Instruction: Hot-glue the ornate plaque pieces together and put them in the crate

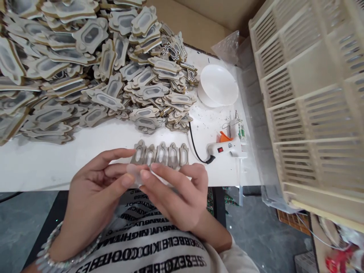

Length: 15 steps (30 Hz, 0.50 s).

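Observation:
A small translucent oval piece [132,171] is pinched between the fingertips of my left hand [92,189], just in front of the table's near edge. My right hand [182,197] meets it from the other side, its thumb and fingers pressed together on what looks like the same clear material; its exact outline is hidden behind the fingers. Just beyond my fingertips stands a row of several grey ornate frame-shaped pieces [162,154] with pale oval centres. A large heap of similar frame-shaped pieces [91,36] fills the left and back of the table.
A white bowl [204,98] stands at the back right of the white table [36,163]. Nearer lies a white glue gun [227,149] with an orange trigger and black cord [193,142]. A large beige plastic crate [309,76] borders the right side, beside clear plastic bagging [253,94].

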Each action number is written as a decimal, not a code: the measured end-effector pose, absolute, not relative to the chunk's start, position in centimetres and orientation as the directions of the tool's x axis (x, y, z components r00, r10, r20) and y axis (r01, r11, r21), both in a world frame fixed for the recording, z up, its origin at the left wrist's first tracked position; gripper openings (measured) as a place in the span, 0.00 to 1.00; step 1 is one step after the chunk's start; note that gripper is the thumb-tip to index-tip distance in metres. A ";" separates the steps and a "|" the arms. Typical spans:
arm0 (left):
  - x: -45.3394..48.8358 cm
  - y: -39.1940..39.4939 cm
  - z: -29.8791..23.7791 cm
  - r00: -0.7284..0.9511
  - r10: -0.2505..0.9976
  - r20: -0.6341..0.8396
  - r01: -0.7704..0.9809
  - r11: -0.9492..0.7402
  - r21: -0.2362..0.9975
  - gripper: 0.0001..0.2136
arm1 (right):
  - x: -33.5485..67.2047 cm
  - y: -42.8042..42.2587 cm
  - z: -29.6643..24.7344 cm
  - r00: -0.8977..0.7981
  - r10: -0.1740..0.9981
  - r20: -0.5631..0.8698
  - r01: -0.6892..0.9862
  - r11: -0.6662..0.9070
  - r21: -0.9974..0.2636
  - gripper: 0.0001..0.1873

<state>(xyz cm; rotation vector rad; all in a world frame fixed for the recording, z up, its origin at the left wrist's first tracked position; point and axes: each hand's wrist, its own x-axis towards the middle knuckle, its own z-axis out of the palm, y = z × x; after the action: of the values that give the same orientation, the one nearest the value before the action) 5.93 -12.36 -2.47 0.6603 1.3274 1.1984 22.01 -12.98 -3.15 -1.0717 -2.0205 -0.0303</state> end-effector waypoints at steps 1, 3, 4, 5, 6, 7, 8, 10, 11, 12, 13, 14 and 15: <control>6.0 -12.3 -2.4 -0.170 0.910 -0.378 -0.290 0.321 0.902 0.17 | 21.8 -12.9 -3.2 -0.289 0.655 0.698 0.714 0.634 -0.299 0.07; 6.0 -12.3 -2.4 -0.175 0.906 -0.386 -0.299 0.324 0.898 0.16 | 21.6 -12.8 -3.5 -0.280 0.632 0.723 0.750 0.614 -0.247 0.07; 6.0 -12.3 -2.5 -0.175 0.906 -0.384 -0.297 0.324 0.898 0.16 | 21.5 -12.7 -3.6 -0.276 0.621 0.733 0.760 0.608 -0.230 0.09; 6.0 -12.4 -2.5 -0.168 0.908 -0.383 -0.296 0.324 0.898 0.16 | 21.4 -12.7 -3.9 -0.268 0.606 0.749 0.763 0.609 -0.219 0.10; 5.9 -12.4 -2.6 -0.158 0.912 -0.379 -0.296 0.322 0.899 0.16 | 21.4 -12.7 -4.1 -0.250 0.579 0.776 0.758 0.616 -0.216 0.10; 5.9 -12.5 -2.6 -0.145 0.917 -0.372 -0.298 0.318 0.900 0.15 | 21.3 -12.7 -4.3 -0.223 0.552 0.803 0.747 0.626 -0.223 0.09; 5.9 -12.5 -2.6 -0.137 0.921 -0.364 -0.302 0.311 0.901 0.14 | 21.2 -12.7 -4.5 -0.200 0.536 0.820 0.734 0.637 -0.237 0.07; 5.9 -12.3 -2.6 -0.136 0.927 -0.350 -0.307 0.296 0.904 0.14 | 21.2 -12.9 -4.7 -0.150 0.547 0.824 0.717 0.634 -0.290 0.05; 5.9 -12.3 -2.5 -0.142 0.928 -0.345 -0.307 0.290 0.906 0.13 | 21.2 -13.1 -4.6 -0.135 0.567 0.813 0.715 0.624 -0.316 0.05; 5.9 -12.2 -2.5 -0.151 0.927 -0.344 -0.307 0.287 0.908 0.13 | 21.3 -13.3 -4.5 -0.124 0.588 0.799 0.717 0.610 -0.337 0.05; 5.9 -12.1 -2.5 -0.163 0.924 -0.345 -0.303 0.286 0.909 0.13 | 21.5 -13.6 -4.3 -0.130 0.602 0.787 0.720 0.603 -0.343 0.05; 5.8 -12.1 -2.6 -0.183 0.922 -0.342 -0.294 0.280 0.914 0.14 | 21.7 -13.8 -4.0 -0.172 0.649 0.742 0.736 0.584 -0.341 0.05; 5.7 -12.2 -2.7 -0.208 0.920 -0.332 -0.277 0.270 0.922 0.14 | 22.0 -14.0 -3.8 -0.209 0.688 0.695 0.752 0.567 -0.336 0.06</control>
<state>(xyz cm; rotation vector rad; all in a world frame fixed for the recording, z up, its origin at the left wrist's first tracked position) 5.70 -12.15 -2.68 0.6698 1.3315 1.2560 22.01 -13.97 -3.75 -1.1599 -1.9420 -0.0943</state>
